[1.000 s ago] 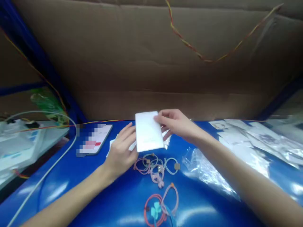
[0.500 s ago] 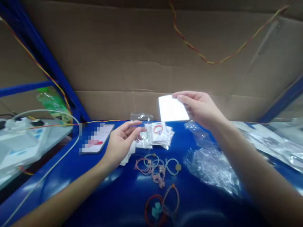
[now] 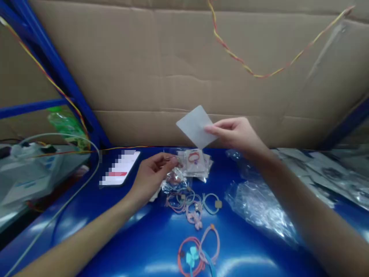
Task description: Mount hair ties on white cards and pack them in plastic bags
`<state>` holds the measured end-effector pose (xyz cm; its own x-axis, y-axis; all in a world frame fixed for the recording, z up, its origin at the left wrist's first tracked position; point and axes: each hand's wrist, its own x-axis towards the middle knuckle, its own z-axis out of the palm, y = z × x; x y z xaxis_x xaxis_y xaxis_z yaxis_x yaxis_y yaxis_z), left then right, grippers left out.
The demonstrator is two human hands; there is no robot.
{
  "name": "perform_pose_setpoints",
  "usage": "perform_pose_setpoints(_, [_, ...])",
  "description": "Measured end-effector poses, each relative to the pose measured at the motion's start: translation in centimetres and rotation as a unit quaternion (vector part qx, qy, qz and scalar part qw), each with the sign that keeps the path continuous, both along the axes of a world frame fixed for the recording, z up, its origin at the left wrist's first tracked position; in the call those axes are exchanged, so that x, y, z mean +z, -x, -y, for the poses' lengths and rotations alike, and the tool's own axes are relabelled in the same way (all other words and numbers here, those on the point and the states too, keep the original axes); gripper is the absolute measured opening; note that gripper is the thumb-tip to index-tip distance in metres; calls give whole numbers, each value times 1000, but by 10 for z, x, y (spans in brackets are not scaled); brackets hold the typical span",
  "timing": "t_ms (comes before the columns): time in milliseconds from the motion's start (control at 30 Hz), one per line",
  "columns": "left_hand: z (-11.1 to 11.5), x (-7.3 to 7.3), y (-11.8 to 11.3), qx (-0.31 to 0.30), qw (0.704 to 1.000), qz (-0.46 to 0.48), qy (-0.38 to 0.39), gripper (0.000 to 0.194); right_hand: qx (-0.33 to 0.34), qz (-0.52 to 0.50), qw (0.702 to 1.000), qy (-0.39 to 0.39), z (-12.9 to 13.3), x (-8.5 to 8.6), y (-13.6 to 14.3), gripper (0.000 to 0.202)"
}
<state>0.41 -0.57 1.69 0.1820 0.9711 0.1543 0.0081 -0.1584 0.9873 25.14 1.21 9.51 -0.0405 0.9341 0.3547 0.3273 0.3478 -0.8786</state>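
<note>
- Now, right hand [image 3: 239, 134]: fingers pinch thin white rectangular card [image 3: 195, 126], tilted, in the air above stack of clear packets [image 3: 196, 163].
- Left hand [image 3: 151, 175]: fingers grip crinkly clear plastic bag [image 3: 174, 181] w/ hair ties, just left of stack, on glossy blue counter [image 3: 138, 238].

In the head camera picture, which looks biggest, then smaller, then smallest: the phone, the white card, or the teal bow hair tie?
1. Phone and white card in the right hand: they look alike in size, and the card is lifted nearer the camera, so I cannot rank them.
2. Teal bow hair tie: clearly smallest.
</note>
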Motion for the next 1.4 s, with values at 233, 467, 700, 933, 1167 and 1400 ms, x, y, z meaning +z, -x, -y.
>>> perform_pose_setpoints(233, [1, 1, -1, 5, 1000, -21, -6, 29, -27, -7, 999, 18, 0, 0, 1, 28])
perform_pose_setpoints(467, [2, -1, -1, -29, 1000, 3, 8, 34, 32, -97, 993, 56, -7, -5, 4, 15])
perform_pose_setpoints(700, [7, 0, 1, -63, 992, -55, -99, 19, 87, 4, 996, 26, -4, -13, 11, 14])
perform_pose_setpoints(933, [14, -4, 1, -72, 964, -107, -235, 4, 159, 143, 975, -54, 6, -28, 32, 24])
perform_pose_setpoints(1167, [19, 0, -4, -89, 979, -29, -180, 7, 258, 22, 965, 26, 8, -32, 38, 25])
perform_pose_setpoints(1400, [19, 5, -5, -78, 990, 7, -115, 17, 199, -103, 975, 13, -9, -43, 35, 39])
